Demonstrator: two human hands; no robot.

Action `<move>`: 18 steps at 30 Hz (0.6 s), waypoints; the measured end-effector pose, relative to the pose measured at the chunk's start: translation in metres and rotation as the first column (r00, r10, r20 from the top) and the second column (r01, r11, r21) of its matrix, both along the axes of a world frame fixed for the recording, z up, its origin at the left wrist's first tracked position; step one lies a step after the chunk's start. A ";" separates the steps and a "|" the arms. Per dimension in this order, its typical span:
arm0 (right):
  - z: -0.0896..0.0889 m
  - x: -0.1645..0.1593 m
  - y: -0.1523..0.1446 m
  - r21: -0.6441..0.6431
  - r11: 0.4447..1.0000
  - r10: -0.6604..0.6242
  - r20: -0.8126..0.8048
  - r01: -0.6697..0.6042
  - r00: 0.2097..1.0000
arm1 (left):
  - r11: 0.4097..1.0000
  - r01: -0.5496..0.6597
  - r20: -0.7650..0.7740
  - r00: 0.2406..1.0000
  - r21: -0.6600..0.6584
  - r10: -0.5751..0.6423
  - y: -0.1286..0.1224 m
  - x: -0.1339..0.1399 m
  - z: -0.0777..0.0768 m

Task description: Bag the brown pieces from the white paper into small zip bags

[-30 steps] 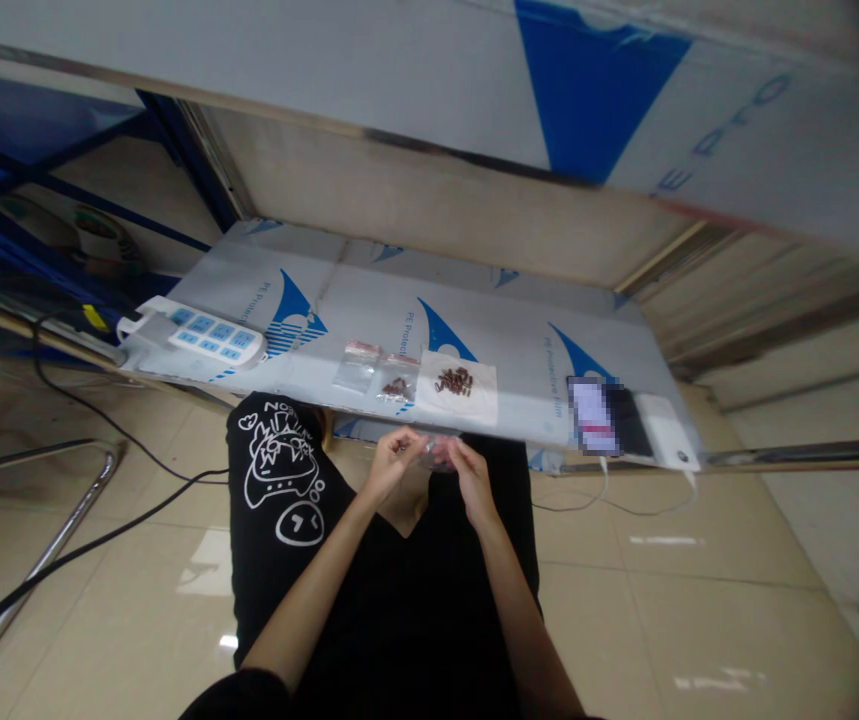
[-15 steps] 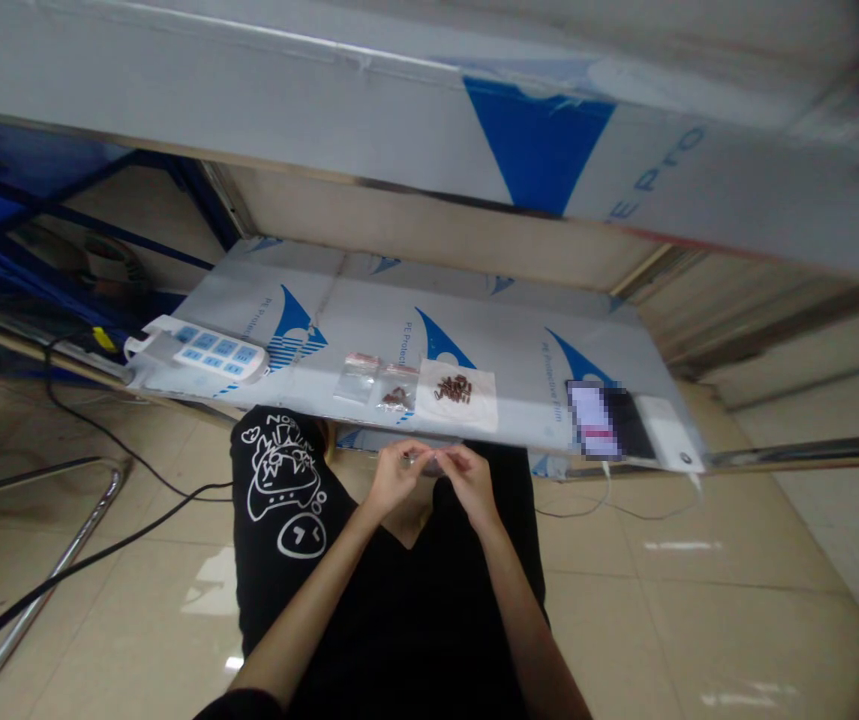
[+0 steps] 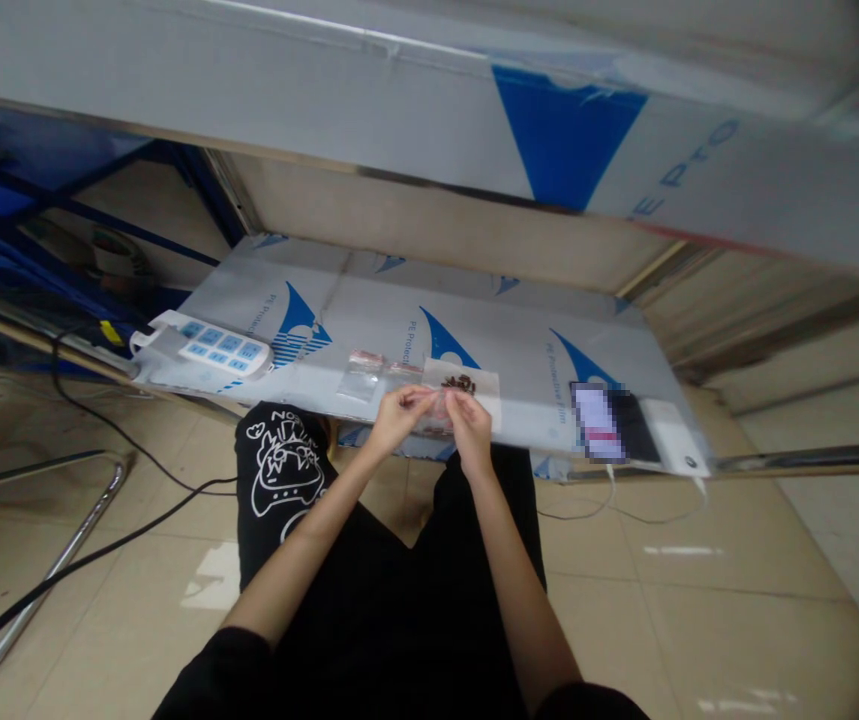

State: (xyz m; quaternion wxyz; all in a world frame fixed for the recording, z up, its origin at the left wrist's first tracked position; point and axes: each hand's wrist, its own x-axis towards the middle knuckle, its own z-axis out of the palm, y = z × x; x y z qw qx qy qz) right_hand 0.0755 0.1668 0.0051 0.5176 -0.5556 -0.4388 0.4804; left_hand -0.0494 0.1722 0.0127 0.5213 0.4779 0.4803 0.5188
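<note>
My left hand and my right hand meet just over the shelf's front edge, thumbs and fingertips pinched. Between them hangs a small clear plastic bag with a reddish line along its top; its contents are hard to make out. Right behind the fingers lies a white paper bearing a heap of small brown pieces. Left of that rests a clear zip bag with a red strip. Another zip bag beside it is partly covered by my left hand.
A white power strip sits at the shelf's left end. To the right lie a phone with a blurred screen and a white power bank, both with cables. An upper panel overhangs the shelf. A metal chair leg stands at left.
Both hands have risen from above my lap to the shelf edge, carrying the small bag forward. They now partly cover the paper and one zip bag. The view has shifted slightly.
</note>
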 end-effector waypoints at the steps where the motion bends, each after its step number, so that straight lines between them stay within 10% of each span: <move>1: 0.002 -0.001 0.007 -0.008 1.000 -0.029 -0.008 0.029 1.000 | 1.000 -0.015 0.080 0.997 -0.027 0.017 0.005 0.003 -0.002; 18: -0.006 0.002 0.034 -0.101 0.994 0.031 -0.015 -0.032 0.999 | 0.980 -0.193 -0.018 0.981 0.053 0.194 0.026 0.021 -0.022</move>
